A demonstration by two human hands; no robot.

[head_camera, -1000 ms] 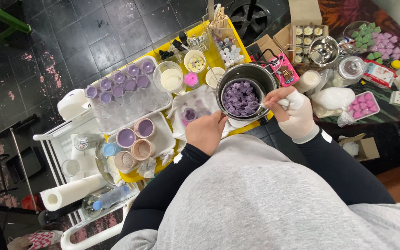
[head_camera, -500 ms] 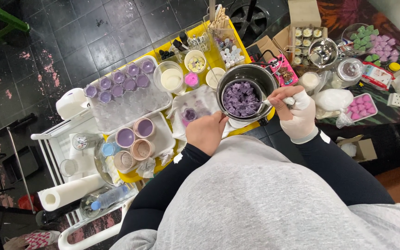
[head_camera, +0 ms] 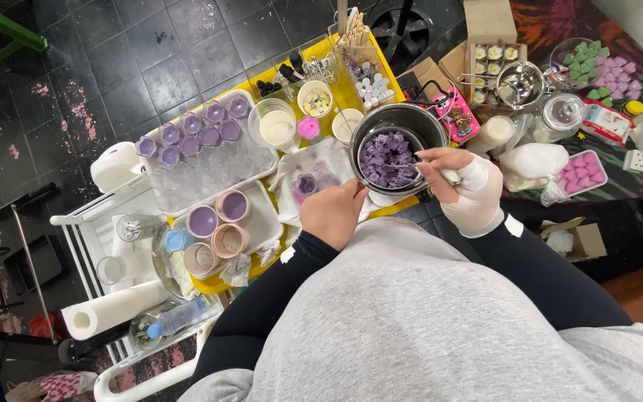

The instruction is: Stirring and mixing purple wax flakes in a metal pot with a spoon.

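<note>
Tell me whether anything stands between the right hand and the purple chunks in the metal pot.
Nothing visible does. The right hand rests at the rim of the metal pot, right beside the purple chunks, which lie uncovered. The left hand sits at the pot's near side, not between them.

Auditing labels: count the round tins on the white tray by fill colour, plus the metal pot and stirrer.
Purple-filled round tins: 2
Beige-filled round tins: 2
Steel pot of purple chunks: 1
White-handled stirrer in right hand: 1
Total: 6
</note>
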